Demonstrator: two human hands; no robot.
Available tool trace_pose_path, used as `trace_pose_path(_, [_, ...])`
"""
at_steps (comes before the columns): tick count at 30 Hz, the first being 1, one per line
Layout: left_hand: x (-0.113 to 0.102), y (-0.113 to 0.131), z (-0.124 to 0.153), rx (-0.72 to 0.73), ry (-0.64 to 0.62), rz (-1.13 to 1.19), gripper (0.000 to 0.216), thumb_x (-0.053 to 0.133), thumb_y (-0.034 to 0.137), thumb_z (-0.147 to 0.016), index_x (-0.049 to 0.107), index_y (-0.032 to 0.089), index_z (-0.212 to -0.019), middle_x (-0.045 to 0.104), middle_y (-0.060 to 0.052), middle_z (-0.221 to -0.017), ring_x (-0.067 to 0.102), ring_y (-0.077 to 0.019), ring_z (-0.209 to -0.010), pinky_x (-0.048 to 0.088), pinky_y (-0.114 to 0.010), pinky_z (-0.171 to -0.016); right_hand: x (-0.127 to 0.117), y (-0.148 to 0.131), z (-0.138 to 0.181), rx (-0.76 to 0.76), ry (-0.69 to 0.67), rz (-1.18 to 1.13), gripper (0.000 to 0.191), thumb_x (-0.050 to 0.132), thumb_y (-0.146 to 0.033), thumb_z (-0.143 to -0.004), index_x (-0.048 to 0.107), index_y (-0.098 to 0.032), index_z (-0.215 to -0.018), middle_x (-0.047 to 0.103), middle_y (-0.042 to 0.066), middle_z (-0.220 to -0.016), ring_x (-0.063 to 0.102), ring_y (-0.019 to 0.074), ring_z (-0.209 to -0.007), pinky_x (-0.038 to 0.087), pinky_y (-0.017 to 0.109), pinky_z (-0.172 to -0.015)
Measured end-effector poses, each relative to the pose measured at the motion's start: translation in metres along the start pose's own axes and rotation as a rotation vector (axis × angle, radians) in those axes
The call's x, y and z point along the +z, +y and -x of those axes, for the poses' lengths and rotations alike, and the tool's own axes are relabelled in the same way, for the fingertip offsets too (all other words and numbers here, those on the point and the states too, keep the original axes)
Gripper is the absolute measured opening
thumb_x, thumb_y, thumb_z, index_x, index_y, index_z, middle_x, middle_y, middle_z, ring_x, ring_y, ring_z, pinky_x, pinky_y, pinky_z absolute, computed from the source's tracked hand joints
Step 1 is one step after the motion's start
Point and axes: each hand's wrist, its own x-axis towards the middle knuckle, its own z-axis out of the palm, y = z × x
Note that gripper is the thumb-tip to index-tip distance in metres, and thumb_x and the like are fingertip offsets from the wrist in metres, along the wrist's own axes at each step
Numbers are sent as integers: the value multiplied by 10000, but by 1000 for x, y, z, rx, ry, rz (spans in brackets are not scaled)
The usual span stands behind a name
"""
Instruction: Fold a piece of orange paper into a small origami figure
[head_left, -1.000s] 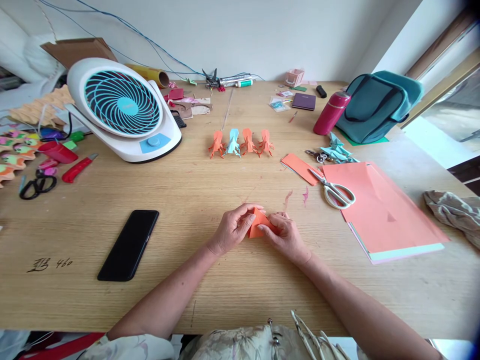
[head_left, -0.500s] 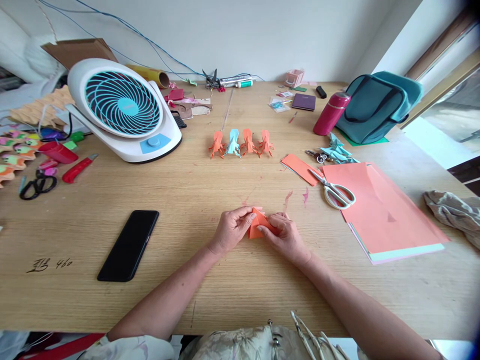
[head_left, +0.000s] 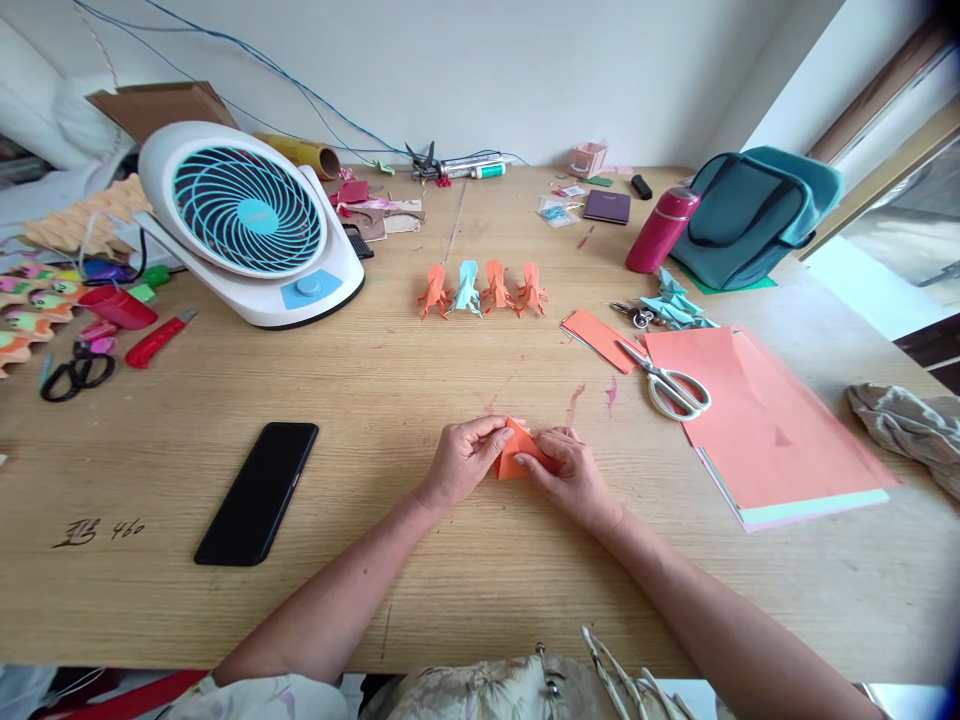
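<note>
A small folded piece of orange paper (head_left: 513, 462) is between my two hands, just over the middle of the table. My left hand (head_left: 466, 458) pinches its upper left edge with thumb and fingers. On the other side, my right hand (head_left: 568, 470) grips the paper's right part, its thumb lying across the front. My fingers hide part of the folds. Beyond my hands stand several folded paper figures in a row: a light blue figure (head_left: 467, 288) among orange ones, such as the orange figure (head_left: 531, 288) at the right end.
A black phone (head_left: 257, 493) lies left of my forearm. White-handled scissors (head_left: 679, 393) rest on orange sheets (head_left: 780, 430) and orange strips (head_left: 596, 338) at right. A fan (head_left: 251, 220), red cutter (head_left: 157, 340), pink bottle (head_left: 664, 230) and teal bag (head_left: 757, 215) stand or lie farther out.
Both hands keep the same grip on the orange paper, with hardly any movement. The whole view has shifted very slightly.
</note>
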Motion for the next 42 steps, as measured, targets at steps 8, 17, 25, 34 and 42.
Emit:
trace_pose_path(8, [0, -2, 0, 4, 1, 12, 263, 565, 318, -944, 759, 146, -988, 785, -74, -994, 720, -205, -907, 551, -269, -827, -1, -2, 0, -8, 1, 13, 429, 564, -372, -969, 367, -214, -622, 454, -37, -591, 418, 131, -576, 379, 319, -675])
trace_pose_path(17, [1, -4, 0, -1, 13, 38, 261, 576, 305, -935, 767, 141, -1000, 786, -69, -1005, 724, -202, -904, 557, -260, -807, -1, -1, 0, -27, -9, 22, 435, 555, -377, -979, 363, -214, -623, 447, -40, -592, 411, 128, -570, 375, 323, -693])
trace_pose_path(25, [0, -3, 0, -3, 9, 47, 256, 569, 299, -939, 772, 146, -968, 784, -74, -1025, 731, -200, -894, 556, -266, -817, -1, -3, -1, -41, 5, 18, 444, 544, -392, -983, 343, -217, -628, 442, -38, -591, 420, 133, -575, 371, 322, -690])
trace_pose_path(34, [0, 0, 1, 10, 16, 63, 251, 572, 288, -935, 781, 148, -943, 785, -76, -1024, 739, -205, -913, 562, -261, -826, 1, 1, 0, -64, 11, 16, 430, 564, -337, -976, 325, -215, -640, 415, -48, -601, 401, 127, -573, 359, 319, -703])
trace_pose_path(42, [-1, 2, 1, 43, 25, 72, 244, 561, 255, -938, 785, 158, -948, 788, -62, -992, 732, -176, -872, 549, -236, -805, 1, 0, 1, -59, 20, 10, 382, 591, -325, -963, 368, -216, -673, 439, -44, -623, 427, 140, -599, 354, 331, -710])
